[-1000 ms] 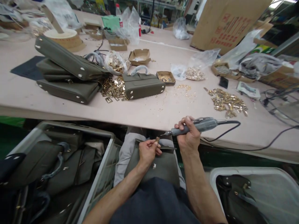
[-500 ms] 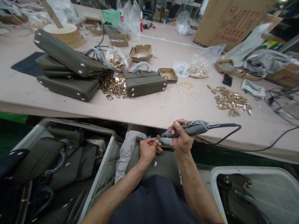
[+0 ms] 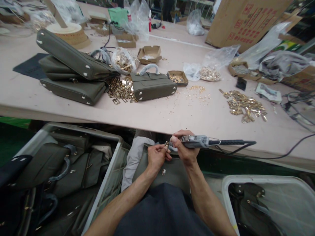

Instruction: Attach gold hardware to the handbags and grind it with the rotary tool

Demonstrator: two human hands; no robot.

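Fitting (image 3: pixel 166 144) pinched in left hand (image 3: pixel 157 157) looks light, stiff, probably slippery, best held by its edges; right hand (image 3: pixel 185 149) grips corded tool (image 3: pixel 197 141) just right

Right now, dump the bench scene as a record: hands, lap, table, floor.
left_hand: left hand pinches a small gold metal piece
right_hand: right hand grips a corded power tool, aimed at the metal piece
tool_contact: cannot tell, tip hidden
lap: olive bag
table_left: stacked bags
table_middle: upright-handled bag
table_right: pile of gold metal parts
beside_legs: left crate and right bin, both holding bags
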